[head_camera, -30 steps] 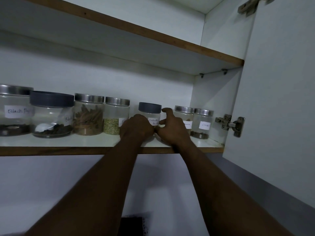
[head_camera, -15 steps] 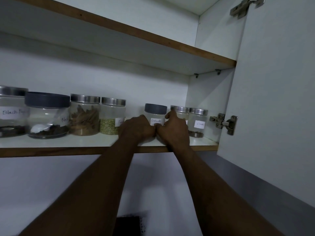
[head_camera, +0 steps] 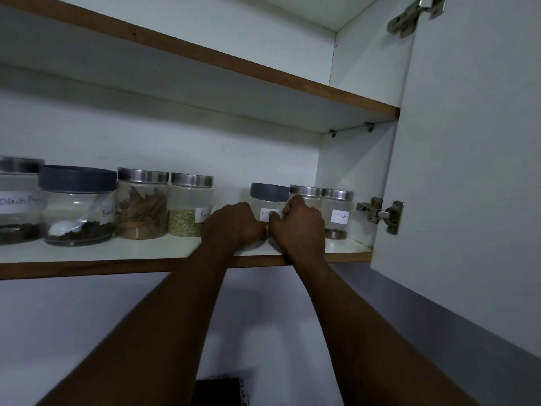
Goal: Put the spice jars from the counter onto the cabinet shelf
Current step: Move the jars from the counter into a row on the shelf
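A clear spice jar with a dark grey lid (head_camera: 269,192) stands on the white cabinet shelf (head_camera: 123,251), its label partly hidden. My left hand (head_camera: 234,224) and my right hand (head_camera: 300,222) curl round its lower part from either side. Right of it stand a steel-lidded jar (head_camera: 306,191) and a jar labelled Cloves (head_camera: 338,213). To the left are a fennel jar (head_camera: 190,210), a cinnamon jar (head_camera: 143,208), a wide grey-lidded jar with a spoon (head_camera: 76,205) and a black pepper jar (head_camera: 19,200).
The cabinet door (head_camera: 474,171) hangs open at the right, with a hinge (head_camera: 380,213) beside the Cloves jar. An upper shelf (head_camera: 205,57) runs overhead. A gap lies between the fennel jar and the held jar. A dark object (head_camera: 218,391) sits below.
The grey-lidded jar has slid to the right along the shelf with both hands on it, closing the gap to the steel-lidded jar. My right thumb has lowered.
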### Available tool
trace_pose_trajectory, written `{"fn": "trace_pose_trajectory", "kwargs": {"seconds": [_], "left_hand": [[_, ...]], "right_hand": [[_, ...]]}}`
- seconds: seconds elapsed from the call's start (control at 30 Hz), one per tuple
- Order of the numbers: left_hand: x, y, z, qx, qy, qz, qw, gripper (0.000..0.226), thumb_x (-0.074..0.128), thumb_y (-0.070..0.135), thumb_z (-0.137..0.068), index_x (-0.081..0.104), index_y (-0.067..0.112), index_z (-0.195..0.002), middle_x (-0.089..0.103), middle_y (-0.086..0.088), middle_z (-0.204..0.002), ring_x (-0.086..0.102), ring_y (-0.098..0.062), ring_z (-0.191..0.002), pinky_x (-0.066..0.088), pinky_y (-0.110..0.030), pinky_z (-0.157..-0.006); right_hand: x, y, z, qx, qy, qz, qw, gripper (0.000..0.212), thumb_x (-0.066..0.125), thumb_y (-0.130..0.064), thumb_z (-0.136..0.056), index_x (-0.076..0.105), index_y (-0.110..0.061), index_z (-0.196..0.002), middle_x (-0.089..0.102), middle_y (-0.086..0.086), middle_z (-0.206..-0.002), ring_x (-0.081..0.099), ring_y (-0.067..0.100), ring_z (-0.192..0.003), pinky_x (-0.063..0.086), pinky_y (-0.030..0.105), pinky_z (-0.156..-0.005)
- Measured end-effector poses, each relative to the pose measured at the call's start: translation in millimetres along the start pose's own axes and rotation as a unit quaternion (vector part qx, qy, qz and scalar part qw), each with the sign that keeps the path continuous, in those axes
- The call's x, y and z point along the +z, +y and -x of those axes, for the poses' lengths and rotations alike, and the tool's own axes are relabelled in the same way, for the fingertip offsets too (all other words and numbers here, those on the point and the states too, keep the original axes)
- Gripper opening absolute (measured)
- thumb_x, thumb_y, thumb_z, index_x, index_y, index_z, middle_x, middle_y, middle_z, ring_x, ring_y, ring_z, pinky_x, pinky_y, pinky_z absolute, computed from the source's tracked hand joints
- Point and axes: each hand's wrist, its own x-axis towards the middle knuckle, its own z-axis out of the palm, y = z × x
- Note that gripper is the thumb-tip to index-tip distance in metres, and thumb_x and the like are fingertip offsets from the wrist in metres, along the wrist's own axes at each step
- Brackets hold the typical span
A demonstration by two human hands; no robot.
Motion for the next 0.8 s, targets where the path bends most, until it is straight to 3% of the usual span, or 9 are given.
{"fn": "trace_pose_trajectory", "kwargs": {"seconds": [0.27, 0.43, 0.53, 0.6, 0.73, 0.8], "left_hand": [[2, 0, -1, 0.000, 0.006, -0.005, 1.000, 0.067, 0.066, 0.063, -0.066, 0.064, 0.023, -0.120, 0.070, -0.003, -0.116, 0.066, -0.025, -0.101, 0.050, -0.034, -0.081], [1, 1, 4, -0.011, 0.041, 0.007, 0.999, 0.047, 0.073, 0.057, -0.067, 0.056, 0.018, -0.089, 0.070, -0.008, -0.102, 0.060, -0.024, -0.085, 0.044, -0.031, -0.070], [-1, 4, 12, -0.024, 0.060, 0.003, 0.998, 0.038, 0.079, 0.042, -0.074, 0.065, 0.013, -0.094, 0.071, -0.010, -0.102, 0.065, -0.025, -0.091, 0.043, -0.028, -0.069], [-4, 3, 20, -0.036, 0.080, -0.002, 0.996, 0.032, 0.078, 0.034, -0.077, 0.069, 0.011, -0.097, 0.071, -0.010, -0.103, 0.067, -0.028, -0.098, 0.042, -0.027, -0.069], [-23, -17, 48, -0.071, 0.148, 0.004, 0.986, 0.010, 0.072, 0.017, -0.078, 0.064, 0.012, -0.080, 0.069, -0.009, -0.088, 0.066, -0.025, -0.084, 0.037, -0.023, -0.057], [-34, -33, 63, -0.088, 0.178, 0.004, 0.980, 0.009, 0.070, 0.013, -0.077, 0.066, 0.009, -0.083, 0.070, -0.011, -0.089, 0.065, -0.024, -0.081, 0.034, -0.022, -0.056]], "right_hand": [[0, -1, 0, 0.009, 0.000, 0.012, 1.000, 0.036, 0.066, -0.036, -0.088, 0.062, -0.009, -0.111, 0.072, 0.010, -0.100, 0.068, 0.029, -0.093, 0.039, 0.025, -0.070], [0, 0, -1, -0.002, 0.010, 0.009, 1.000, 0.037, 0.064, -0.037, -0.087, 0.061, -0.010, -0.113, 0.071, 0.008, -0.100, 0.068, 0.027, -0.091, 0.048, 0.029, -0.073], [-1, 2, 0, -0.028, -0.012, 0.003, 1.000, 0.023, 0.062, -0.039, -0.089, 0.063, -0.016, -0.091, 0.068, 0.002, -0.081, 0.065, 0.021, -0.077, 0.047, 0.029, -0.064], [-2, 4, 0, -0.059, -0.020, -0.008, 0.998, 0.024, 0.062, -0.040, -0.089, 0.058, -0.021, -0.076, 0.064, -0.001, -0.070, 0.062, 0.017, -0.069, 0.041, 0.027, -0.060], [-1, 0, -2, -0.120, -0.096, 0.013, 0.988, 0.029, 0.066, -0.045, -0.091, 0.059, -0.023, -0.072, 0.063, -0.004, -0.067, 0.060, 0.015, -0.068, 0.047, 0.030, -0.062], [1, -8, -3, -0.129, -0.164, 0.022, 0.978, 0.029, 0.071, -0.048, -0.089, 0.060, -0.024, -0.076, 0.064, -0.007, -0.070, 0.061, 0.014, -0.072, 0.048, 0.031, -0.064]]}}
